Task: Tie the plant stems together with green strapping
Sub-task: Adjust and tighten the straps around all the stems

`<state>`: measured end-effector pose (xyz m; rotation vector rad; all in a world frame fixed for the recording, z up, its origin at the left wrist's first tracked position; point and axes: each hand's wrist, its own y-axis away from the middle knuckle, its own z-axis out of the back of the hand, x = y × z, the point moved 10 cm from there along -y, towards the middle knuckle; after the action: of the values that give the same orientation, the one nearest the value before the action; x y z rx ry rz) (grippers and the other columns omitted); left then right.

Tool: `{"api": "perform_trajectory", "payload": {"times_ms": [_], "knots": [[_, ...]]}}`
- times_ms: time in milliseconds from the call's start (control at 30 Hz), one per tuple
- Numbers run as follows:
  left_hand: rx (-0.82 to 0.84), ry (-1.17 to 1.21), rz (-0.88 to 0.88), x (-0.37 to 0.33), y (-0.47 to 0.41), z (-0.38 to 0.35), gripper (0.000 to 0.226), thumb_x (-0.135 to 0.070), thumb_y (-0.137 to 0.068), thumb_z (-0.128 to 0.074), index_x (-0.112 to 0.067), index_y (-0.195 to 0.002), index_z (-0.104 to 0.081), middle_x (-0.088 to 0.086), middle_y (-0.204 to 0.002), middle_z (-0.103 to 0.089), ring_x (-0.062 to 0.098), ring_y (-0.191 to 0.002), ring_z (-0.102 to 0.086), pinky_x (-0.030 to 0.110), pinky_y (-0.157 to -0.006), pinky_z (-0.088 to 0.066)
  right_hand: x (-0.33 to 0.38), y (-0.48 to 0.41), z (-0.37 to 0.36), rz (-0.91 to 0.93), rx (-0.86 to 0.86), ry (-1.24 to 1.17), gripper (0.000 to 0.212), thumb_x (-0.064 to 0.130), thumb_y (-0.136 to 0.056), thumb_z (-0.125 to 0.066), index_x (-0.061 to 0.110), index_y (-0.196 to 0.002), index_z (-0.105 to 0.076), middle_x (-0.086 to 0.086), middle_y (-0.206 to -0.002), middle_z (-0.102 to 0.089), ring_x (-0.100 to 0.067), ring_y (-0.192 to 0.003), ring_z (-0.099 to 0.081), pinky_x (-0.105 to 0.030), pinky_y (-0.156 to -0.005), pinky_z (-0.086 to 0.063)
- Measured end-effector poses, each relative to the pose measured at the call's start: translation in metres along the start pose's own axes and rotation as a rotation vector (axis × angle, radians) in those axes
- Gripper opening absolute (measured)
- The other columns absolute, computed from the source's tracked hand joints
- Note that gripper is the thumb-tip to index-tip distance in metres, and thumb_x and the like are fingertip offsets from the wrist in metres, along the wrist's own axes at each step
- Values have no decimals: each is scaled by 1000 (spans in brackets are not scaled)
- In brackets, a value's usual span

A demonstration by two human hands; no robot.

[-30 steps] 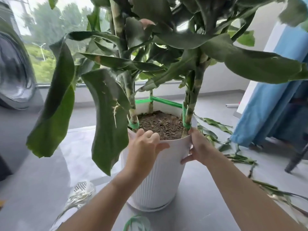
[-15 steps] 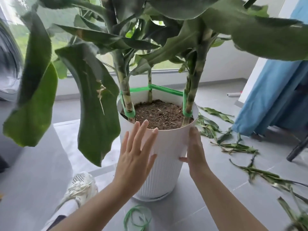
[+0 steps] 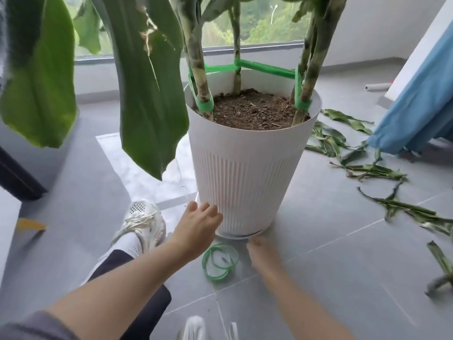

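White ribbed pot (image 3: 245, 168) — coiled green strapping (image 3: 215, 274)

Crowded left, open right
A big hanging leaf (image 3: 147, 94) and a white shoe (image 3: 142, 224) blocked the left side of the white pot (image 3: 247, 168); bare floor tiles (image 3: 326, 261) lay open on its right, up to the cut leaves (image 3: 367, 169).

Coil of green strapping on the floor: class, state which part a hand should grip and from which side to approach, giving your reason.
Probably pinch the coil at its right rim from above, one finger inside the ring and thumb outside. It lies flat on the tiles with an open centre, and the right hand is beside that edge.
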<state>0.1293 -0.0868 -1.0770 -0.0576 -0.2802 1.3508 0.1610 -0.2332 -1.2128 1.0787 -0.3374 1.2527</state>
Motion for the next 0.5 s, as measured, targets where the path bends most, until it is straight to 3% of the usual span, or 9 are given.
{"api": "perform_trajectory", "payload": {"times_ms": [67,133,233,300,400,500], "knots": [[116,-45,33,7,5,-20,18,-10,-58,-70,-19,-66,-57,-2,-69,-53,21,-64,-50,35,-62,-42,-19,-1,-12,-41,6,59,22,29,-82,-48,17,-64,-46,-10,-77,-61,-30,-86,-63,-35,-76,-48],[189,-58,65,11,8,-33,19,-8,-55,-68,-19,-63,-54,-1,-65,-52,22,-61,-50,35,-60,-37,-27,-4,-21,-62,15,126,18,32,-85,-53,16,-76,-57,-12,-93,-68,-30,-98,-62,-30,-74,-43],[277,-41,73,9,12,-48,13,-8,-63,-58,-19,-68,-54,0,-71,-53,23,-68,-51,34,-65,-30,-34,-11,-37,-95,54,175,30,34,-82,-55,11,-97,-67,-9,-104,-70,-28,-105,-63,-27,-76,-45],[302,-41,67,7,12,-53,12,-9,-63,-58,-19,-69,-55,-1,-71,-53,23,-69,-51,35,-65,-31,-35,-16,-44,-94,73,208,29,32,-80,-55,13,-96,-68,-7,-103,-71,-27,-103,-64,-26,-75,-46],[278,-34,54,5,4,-56,19,-11,-55,-66,-21,-64,-54,-3,-64,-52,22,-61,-52,33,-59,-32,-24,-13,-43,-29,31,214,11,28,-80,-54,22,-82,-62,-2,-99,-71,-24,-99,-63,-26,-73,-44],[311,92,113,7,4,-67,17,-22,-81,-57,-21,-98,-57,-3,-94,-61,22,-90,-57,35,-74,-36,-11,-4,-35,100,-41,130,5,27,-83,-54,26,-82,-59,7,-88,-70,-17,-88,-63,-26,-71,-46]]}}
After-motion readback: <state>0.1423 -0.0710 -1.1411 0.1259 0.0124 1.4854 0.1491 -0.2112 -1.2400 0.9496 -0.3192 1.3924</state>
